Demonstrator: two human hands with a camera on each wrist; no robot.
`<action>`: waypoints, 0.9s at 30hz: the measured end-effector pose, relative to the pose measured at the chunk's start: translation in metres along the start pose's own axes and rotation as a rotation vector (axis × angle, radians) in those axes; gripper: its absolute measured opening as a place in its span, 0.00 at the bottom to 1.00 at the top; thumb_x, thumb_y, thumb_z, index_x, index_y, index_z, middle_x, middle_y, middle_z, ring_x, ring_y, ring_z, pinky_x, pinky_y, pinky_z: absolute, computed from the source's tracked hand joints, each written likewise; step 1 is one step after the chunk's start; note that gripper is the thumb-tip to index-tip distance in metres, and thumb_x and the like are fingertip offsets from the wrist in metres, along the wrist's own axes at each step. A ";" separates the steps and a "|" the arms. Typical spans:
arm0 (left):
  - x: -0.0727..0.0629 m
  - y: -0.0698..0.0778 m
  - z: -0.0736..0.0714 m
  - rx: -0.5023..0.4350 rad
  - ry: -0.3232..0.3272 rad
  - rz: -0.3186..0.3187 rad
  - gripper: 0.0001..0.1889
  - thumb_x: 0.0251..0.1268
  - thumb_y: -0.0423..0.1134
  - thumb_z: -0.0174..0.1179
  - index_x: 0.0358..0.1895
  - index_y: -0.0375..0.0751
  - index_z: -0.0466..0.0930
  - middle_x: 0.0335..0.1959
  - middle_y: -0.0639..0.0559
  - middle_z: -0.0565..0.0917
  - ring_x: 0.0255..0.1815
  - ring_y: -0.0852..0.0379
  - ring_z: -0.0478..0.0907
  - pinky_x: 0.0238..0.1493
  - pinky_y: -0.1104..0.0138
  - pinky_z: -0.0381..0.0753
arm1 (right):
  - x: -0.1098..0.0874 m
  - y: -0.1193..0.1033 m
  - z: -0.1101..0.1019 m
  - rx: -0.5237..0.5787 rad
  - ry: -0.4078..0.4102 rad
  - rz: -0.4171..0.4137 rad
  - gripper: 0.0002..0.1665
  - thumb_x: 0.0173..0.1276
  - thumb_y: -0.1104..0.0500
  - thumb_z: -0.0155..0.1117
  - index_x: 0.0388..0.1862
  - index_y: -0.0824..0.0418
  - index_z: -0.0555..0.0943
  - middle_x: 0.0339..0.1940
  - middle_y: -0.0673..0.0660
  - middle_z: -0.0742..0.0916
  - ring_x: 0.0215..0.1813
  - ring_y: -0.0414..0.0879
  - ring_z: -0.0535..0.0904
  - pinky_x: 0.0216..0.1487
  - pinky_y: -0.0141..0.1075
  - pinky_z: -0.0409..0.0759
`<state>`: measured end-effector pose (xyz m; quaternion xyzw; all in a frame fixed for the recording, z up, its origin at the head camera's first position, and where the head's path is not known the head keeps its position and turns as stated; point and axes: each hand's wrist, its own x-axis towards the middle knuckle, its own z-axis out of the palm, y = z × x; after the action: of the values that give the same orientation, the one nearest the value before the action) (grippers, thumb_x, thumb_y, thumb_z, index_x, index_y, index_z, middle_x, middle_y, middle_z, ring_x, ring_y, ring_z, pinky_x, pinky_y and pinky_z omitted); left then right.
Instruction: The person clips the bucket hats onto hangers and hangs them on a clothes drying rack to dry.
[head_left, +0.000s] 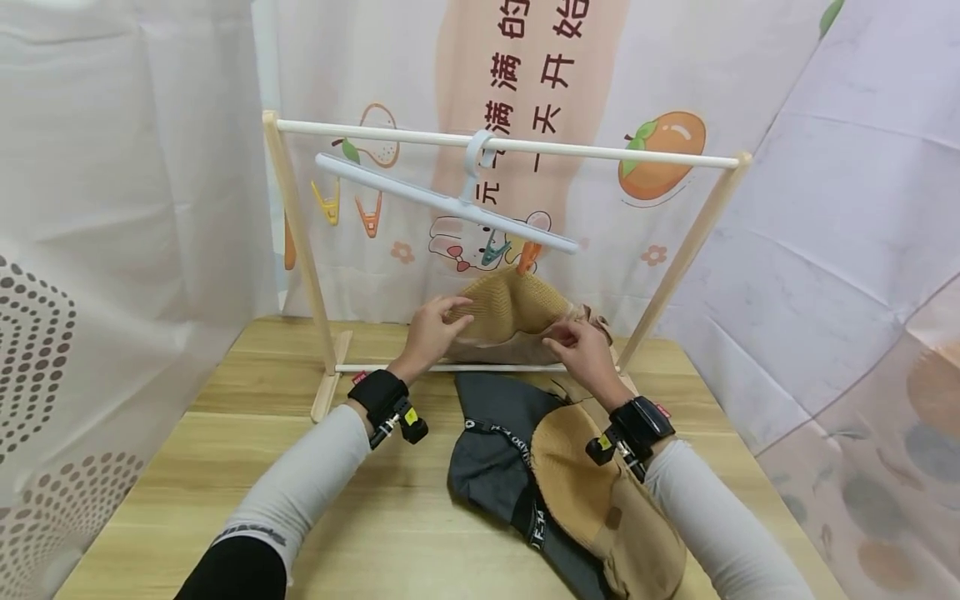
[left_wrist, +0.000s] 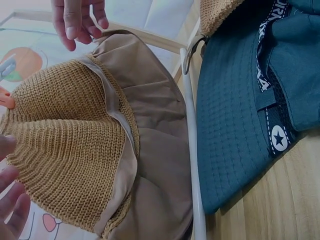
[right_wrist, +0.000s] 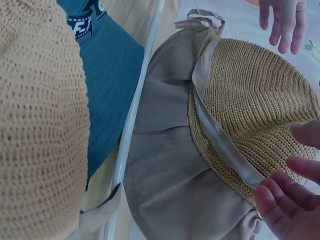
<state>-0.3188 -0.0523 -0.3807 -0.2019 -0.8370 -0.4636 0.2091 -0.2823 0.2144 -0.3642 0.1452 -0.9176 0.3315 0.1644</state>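
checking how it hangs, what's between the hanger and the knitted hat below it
An orange clip, seen in the head view: it sits between the hanger and the top of the knitted hat.

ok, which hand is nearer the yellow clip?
Left. The left hand is below and right of the yellow clip; the right hand is farther right, by the opposite side of the tan knit hat.

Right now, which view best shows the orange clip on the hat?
Head: the orange clip is well inside frame, atop the rear hat. Left wrist cuts it off at the edge; right wrist doesn't show it.
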 end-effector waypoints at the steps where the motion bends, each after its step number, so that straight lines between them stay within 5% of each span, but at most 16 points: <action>1: 0.000 0.001 0.000 0.002 0.003 -0.001 0.15 0.65 0.38 0.64 0.53 0.39 0.83 0.46 0.40 0.83 0.31 0.52 0.70 0.35 0.66 0.66 | -0.001 0.001 0.001 0.000 0.003 -0.004 0.16 0.67 0.57 0.67 0.48 0.67 0.84 0.40 0.64 0.83 0.43 0.56 0.82 0.44 0.48 0.80; 8: -0.005 0.002 -0.006 -0.034 0.011 -0.020 0.14 0.64 0.37 0.64 0.52 0.37 0.84 0.51 0.41 0.83 0.48 0.44 0.80 0.52 0.55 0.80 | -0.007 -0.001 0.000 0.002 -0.008 0.004 0.16 0.67 0.57 0.67 0.49 0.66 0.84 0.41 0.64 0.83 0.43 0.55 0.81 0.44 0.47 0.80; 27: -0.025 -0.003 -0.020 -0.057 -0.022 -0.028 0.15 0.65 0.34 0.64 0.53 0.35 0.82 0.51 0.40 0.82 0.51 0.41 0.80 0.54 0.52 0.80 | -0.026 -0.016 -0.006 0.014 -0.146 0.021 0.22 0.70 0.53 0.64 0.57 0.64 0.80 0.51 0.65 0.83 0.49 0.56 0.82 0.47 0.48 0.81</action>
<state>-0.2961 -0.0742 -0.3863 -0.2009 -0.8284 -0.4881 0.1874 -0.2514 0.2108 -0.3613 0.1603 -0.9262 0.3284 0.0926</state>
